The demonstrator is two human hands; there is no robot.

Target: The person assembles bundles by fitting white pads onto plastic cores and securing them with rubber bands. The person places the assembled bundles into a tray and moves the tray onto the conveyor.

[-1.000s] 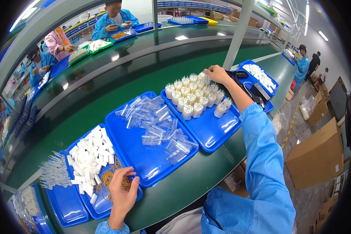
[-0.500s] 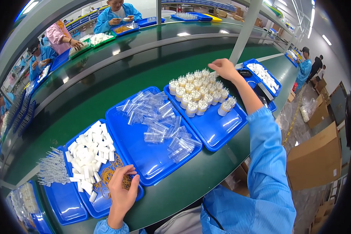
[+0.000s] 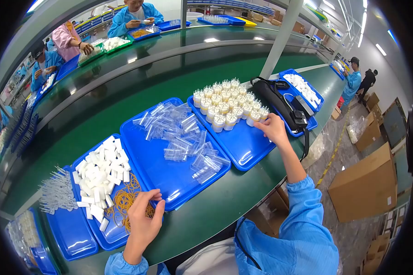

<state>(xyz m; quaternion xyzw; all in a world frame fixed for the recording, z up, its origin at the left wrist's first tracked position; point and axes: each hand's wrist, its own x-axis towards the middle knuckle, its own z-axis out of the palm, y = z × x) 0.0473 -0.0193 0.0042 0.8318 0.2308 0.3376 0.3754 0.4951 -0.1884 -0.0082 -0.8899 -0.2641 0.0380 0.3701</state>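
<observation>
My left hand (image 3: 143,223) rests at the near edge of a shallow blue plastic tray (image 3: 106,237) and its fingers (image 3: 147,197) curl loosely over a heap of thin tan rubber bands (image 3: 124,201); the tips touch the bands, but I cannot tell whether any band is pinched between them. Just beyond the bands, in the same tray, lies a pile of small white rectangular blocks (image 3: 98,172). My right hand (image 3: 273,129) reaches out to the far right, onto a second blue tray (image 3: 248,149), with its fingers bent and close together at the nearest of the small white round capped cups (image 3: 225,103) that stand upright in tight rows there; whether they grip a cup I cannot tell. Between my two hands sits a wider blue tray (image 3: 170,178) strewn with clear plastic sleeves (image 3: 181,137), lying flat and overlapping. Right of the cups, a black strap with a dark device (image 3: 282,103) lies across another blue tray (image 3: 313,123). To the left of the blocks, a bunch of clear thin plastic sticks (image 3: 55,192) lies on the dark green curved table (image 3: 215,206). Across the table, people in blue coats (image 3: 135,16) work at their own trays.
</observation>
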